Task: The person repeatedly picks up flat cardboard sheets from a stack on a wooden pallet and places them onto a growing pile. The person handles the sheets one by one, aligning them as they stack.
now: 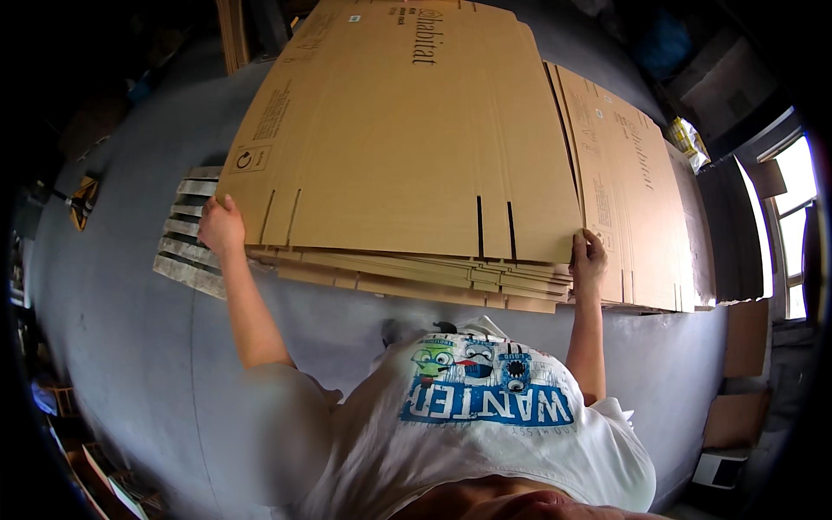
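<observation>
Gripping the near left corner of the top cardboard sheet (399,130), the left hand (221,227) has its fingers curled over the sheet's edge, the thumb lying on top. Across from it, the right hand (588,257) is closed on the near right corner of the same sheet, fingers wrapped round the edge and knuckles turned toward the person. Both forearms reach up from the lower edge of the view, on either side of a white printed T-shirt (485,407).

That top sheet is a large, flat, folded brown carton with pairs of dark slots cut into its near edge. It lies on a stack of flattened cartons (416,276) whose layered edges show just beneath the near edge, between the two hands. The stack rests on a wooden pallet (186,247), whose grey slats stick out past the stack's left edge beside the left hand.

Just to the right, touching or nearly touching the first stack, lies a second pile of cardboard sheets (637,182), its near edge a little farther right than the right hand. Grey floor (121,329) surrounds the pallet. More cardboard pieces (741,381) lean at the far right below a bright window (793,217).
</observation>
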`<state>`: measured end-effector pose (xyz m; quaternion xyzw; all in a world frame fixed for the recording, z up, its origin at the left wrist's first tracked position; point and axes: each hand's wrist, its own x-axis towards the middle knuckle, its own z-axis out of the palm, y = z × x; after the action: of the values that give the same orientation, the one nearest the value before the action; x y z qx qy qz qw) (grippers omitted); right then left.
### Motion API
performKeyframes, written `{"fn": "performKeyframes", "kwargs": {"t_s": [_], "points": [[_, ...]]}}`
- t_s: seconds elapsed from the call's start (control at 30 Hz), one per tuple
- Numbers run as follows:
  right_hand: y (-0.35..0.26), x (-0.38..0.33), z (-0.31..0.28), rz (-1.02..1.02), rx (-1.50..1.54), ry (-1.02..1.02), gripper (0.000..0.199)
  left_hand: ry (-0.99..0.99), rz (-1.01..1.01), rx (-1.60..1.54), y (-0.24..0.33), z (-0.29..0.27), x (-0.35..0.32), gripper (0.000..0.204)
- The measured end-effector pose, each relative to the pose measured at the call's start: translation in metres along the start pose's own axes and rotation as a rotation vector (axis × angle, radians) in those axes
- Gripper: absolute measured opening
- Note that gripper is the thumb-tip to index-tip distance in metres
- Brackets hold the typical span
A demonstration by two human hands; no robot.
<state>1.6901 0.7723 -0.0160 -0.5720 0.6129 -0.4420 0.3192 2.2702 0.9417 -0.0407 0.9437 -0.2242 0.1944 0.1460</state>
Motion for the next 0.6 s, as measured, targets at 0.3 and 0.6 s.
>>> {"fn": "performKeyframes", "kwargs": {"t_s": [0.3,0.6], "points": [[0.012,0.006,-0.001,-0.037,0.016,-0.008,0.034,0.004,0.001,-0.001,-0.001,0.002,0.001,0.039],[0.006,0.004,-0.003,0.005,0.040,-0.023,0.030,0.008,-0.018,0.028,0.004,-0.007,-0.004,0.037]]}}
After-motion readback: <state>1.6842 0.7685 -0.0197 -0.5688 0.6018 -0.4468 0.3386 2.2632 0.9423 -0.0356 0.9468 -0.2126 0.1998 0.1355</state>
